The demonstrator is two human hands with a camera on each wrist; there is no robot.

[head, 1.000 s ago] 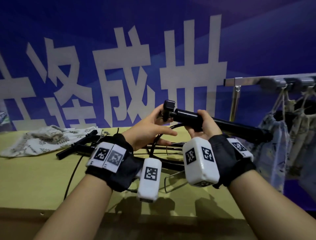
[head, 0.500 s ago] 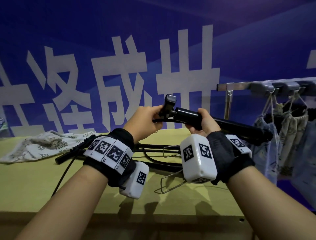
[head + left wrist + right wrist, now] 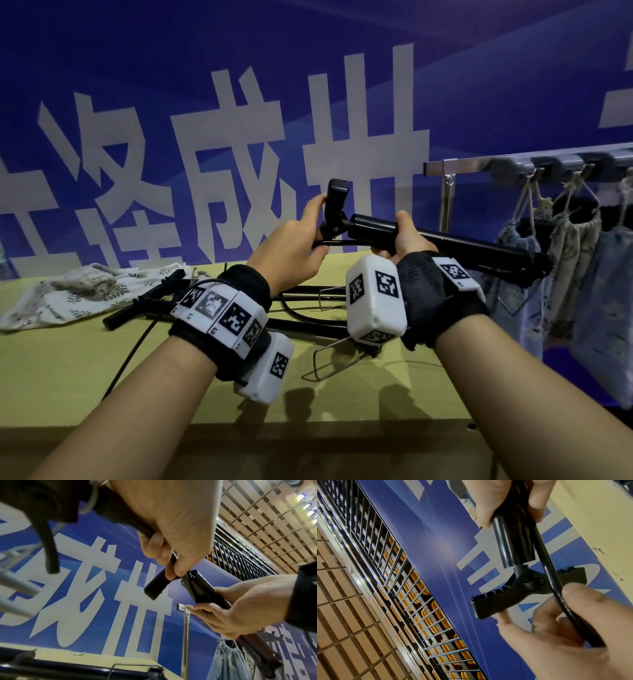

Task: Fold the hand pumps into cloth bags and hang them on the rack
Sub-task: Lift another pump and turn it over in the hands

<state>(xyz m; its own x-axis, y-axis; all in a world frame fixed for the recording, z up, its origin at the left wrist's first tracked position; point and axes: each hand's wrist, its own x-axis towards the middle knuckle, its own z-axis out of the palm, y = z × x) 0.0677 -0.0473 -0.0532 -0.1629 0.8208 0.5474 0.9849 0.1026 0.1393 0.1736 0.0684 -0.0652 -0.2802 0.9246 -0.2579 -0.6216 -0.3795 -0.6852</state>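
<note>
Pump (image 3: 445, 241) gripped by both hands, handle (image 3: 335, 202) crosswise.

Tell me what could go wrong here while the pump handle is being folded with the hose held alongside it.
The hose runs across the T-handle under the left hand; folding could pinch it or a fingertip. The pump, gripped near its handle end by the right hand, points its far end at the hung cloth bags and could snag them.

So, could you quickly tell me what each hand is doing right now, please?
Left hand: closed, pinching the pump's T-handle and hose.
Right hand: closed around the pump barrel, held above the table.
</note>
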